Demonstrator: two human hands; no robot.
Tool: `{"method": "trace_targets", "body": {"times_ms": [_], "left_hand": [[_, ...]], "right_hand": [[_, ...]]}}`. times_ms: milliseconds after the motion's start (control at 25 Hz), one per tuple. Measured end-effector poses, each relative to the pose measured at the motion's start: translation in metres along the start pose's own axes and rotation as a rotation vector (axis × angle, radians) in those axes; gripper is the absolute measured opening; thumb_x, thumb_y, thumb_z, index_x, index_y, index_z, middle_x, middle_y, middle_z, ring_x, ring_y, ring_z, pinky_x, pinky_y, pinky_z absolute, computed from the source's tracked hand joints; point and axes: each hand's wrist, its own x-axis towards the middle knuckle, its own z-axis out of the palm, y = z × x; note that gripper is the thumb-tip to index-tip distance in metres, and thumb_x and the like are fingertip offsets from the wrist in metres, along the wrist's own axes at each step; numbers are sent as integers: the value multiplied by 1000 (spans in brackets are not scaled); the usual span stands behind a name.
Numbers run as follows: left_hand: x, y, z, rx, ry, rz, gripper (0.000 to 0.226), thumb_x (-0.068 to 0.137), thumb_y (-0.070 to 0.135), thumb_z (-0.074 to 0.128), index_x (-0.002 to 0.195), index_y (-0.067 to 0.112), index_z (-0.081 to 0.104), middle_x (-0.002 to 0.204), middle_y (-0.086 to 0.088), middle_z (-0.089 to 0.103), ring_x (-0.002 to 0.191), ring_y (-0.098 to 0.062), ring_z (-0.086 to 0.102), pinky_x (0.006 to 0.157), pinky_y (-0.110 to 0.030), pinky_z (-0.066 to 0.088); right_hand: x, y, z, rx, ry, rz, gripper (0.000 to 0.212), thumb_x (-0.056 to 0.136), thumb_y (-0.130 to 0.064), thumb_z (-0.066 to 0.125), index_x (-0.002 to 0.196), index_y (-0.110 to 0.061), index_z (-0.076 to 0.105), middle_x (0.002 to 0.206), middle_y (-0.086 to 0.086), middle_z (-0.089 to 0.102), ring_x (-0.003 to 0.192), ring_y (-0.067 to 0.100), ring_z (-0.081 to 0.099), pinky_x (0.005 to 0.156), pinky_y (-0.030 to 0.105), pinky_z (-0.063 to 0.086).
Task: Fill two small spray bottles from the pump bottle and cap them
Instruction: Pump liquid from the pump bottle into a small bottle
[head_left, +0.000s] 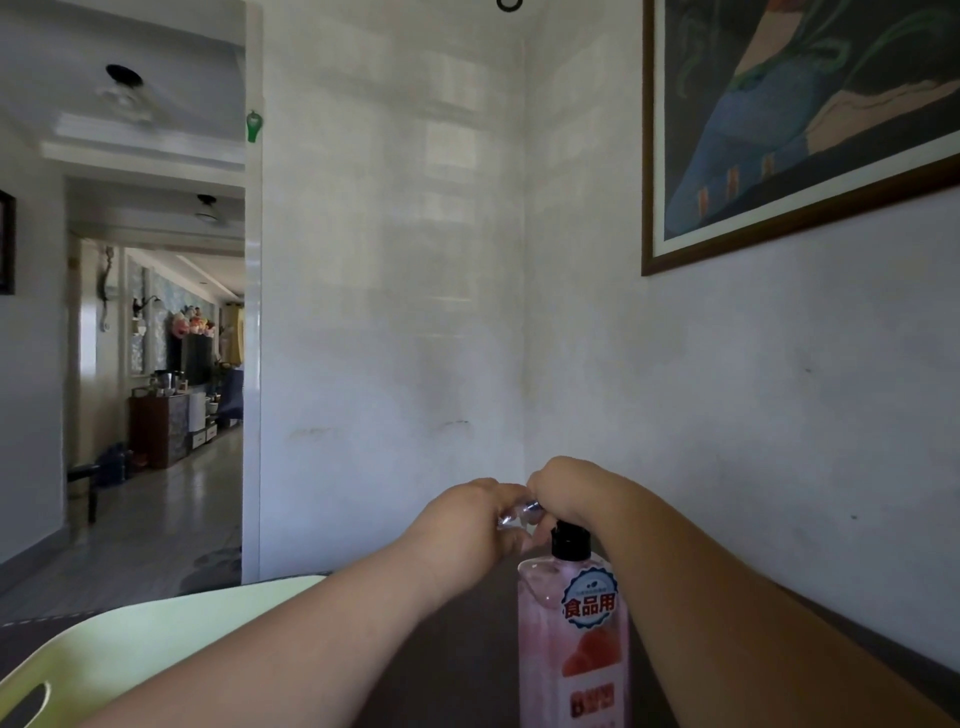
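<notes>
- a pink pump bottle (573, 629) with a black collar stands upright on the dark surface (457, 665), low in the frame.
- the right hand (566, 493) sits on top of the pump bottle, fingers curled down over the pump head, which the hand hides.
- the left hand (467, 525), just left of the pump bottle's top and touching the right hand, grips a small clear spray bottle (514, 514). only a glinting sliver shows between the fingers, about level with the pump head.
- a pale green tray (156, 639) lies well left of the pump bottle, partly under the left forearm.
- a framed painting (805, 119) hangs on the white wall (415, 260) high above and right of the pump bottle.
- an open doorway (156, 364) onto a hallway lies far to the pump bottle's left.
</notes>
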Motion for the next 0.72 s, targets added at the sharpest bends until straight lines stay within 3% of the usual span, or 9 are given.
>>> {"method": "trace_targets", "body": {"times_ms": [200,320,400,440,560,720], "left_hand": [[0,1,2,-25,36,-10,39,86,30,59,124,27,55,116,-2,63,102,-21,59,84,-21,43],[-2,-1,1,-22,38,-38,62,82,30,65,136,22,36,118,2,62,103,-20,58,86,-22,43],[-1,-2,-1,-66,60,-38,70,80,29,68,137,22,27,112,4,61,93,-18,58,83,-25,45],[-1,-2,-3,-93,77,-38,72,79,29,68,136,22,25,108,5,61,88,-15,57,82,-25,45],[1,-2,-7,-116,85,-47,77,78,26,69,137,25,20,107,6,60,86,-13,55,84,-26,47],[1,0,-6,-112,55,-68,64,78,29,69,130,19,33,112,2,62,91,-18,57,82,-25,45]], "right_hand": [[-8,1,1,-9,11,-24,30,91,-15,60,117,0,59,122,16,62,109,29,62,75,27,40],[-5,3,-2,121,-8,-16,9,93,-12,53,94,-5,59,110,17,66,90,26,62,82,31,49],[-10,-2,-7,398,-35,31,20,96,-15,44,80,-8,55,90,16,66,73,27,61,77,32,54],[-10,-2,-11,451,-33,35,25,97,-18,40,84,-6,57,79,14,66,61,25,60,67,29,52],[-18,-7,-19,276,-41,12,30,100,-18,34,104,-1,59,65,9,62,45,16,55,54,23,43],[-15,-7,-13,130,-20,45,19,97,-10,37,92,-5,54,79,9,71,61,18,59,65,27,43]]}}
